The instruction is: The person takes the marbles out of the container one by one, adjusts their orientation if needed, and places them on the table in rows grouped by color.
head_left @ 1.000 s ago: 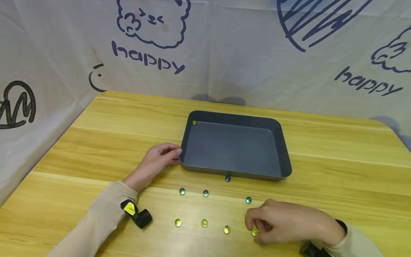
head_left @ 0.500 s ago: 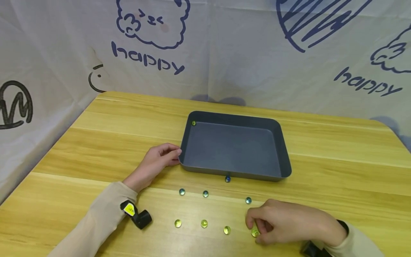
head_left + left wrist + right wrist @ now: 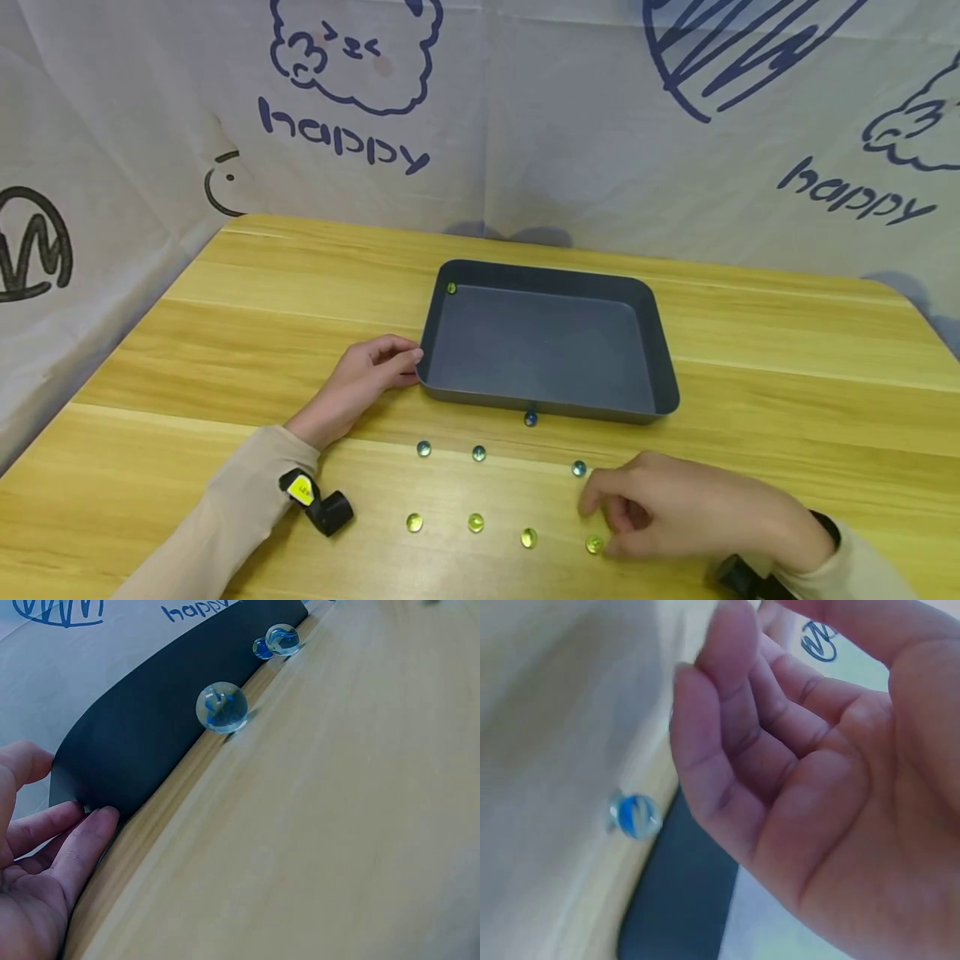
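My left hand (image 3: 369,373) rests its fingertips against the outside of the dark grey tray (image 3: 547,408) at its near left corner. In the left wrist view, the fingers (image 3: 90,844) touch the tray's outer wall low down. My right hand (image 3: 678,510) hovers over the table beside a yellow-green marble (image 3: 594,544), its fingers loosely bent. Nothing shows between those fingers in the right wrist view. To its left lie more yellow-green marbles, the nearest being this marble (image 3: 528,537). A blue-streaked clear marble (image 3: 579,468) sits just beyond the right fingertips.
Inside the tray's far left corner is a yellow-green marble (image 3: 452,288). A dark blue marble (image 3: 531,418) lies against the tray's near wall. More bluish marbles, including a clear marble (image 3: 423,448), lie on the wooden table (image 3: 225,350). A cloth with drawings (image 3: 562,125) hangs behind.
My right hand has risen slightly and drawn back to the right, leaving the yellow-green marble on the table. The left hand and the tray have kept their places.
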`<move>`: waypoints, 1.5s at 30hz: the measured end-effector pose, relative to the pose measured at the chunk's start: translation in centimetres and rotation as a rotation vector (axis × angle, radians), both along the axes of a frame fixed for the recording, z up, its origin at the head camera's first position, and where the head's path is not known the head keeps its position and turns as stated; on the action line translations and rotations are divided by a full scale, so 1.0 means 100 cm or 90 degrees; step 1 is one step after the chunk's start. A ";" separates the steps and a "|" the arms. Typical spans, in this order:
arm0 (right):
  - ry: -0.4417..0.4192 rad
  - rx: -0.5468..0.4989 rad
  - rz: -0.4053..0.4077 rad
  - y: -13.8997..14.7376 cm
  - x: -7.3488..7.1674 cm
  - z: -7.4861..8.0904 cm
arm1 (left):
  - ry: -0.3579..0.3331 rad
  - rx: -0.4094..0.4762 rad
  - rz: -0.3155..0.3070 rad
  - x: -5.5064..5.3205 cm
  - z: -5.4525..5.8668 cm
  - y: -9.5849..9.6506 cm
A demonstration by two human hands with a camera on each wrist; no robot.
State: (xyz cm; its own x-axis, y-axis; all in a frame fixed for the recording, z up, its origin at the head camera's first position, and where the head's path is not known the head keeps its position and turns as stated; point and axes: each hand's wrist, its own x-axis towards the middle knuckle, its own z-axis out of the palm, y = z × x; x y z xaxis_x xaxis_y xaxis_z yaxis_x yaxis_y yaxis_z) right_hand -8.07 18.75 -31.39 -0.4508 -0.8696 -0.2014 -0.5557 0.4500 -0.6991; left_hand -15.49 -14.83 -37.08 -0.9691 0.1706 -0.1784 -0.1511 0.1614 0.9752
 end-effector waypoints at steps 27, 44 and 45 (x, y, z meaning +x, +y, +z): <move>0.144 0.036 -0.217 -0.023 -0.126 0.067 | 0.012 0.004 -0.007 0.001 0.002 0.000; 0.167 0.085 -0.264 -0.098 -0.201 0.036 | 0.017 0.013 -0.011 0.001 0.001 -0.002; 0.165 0.091 -0.262 -0.102 -0.204 0.033 | 0.018 0.014 -0.011 0.001 0.001 -0.002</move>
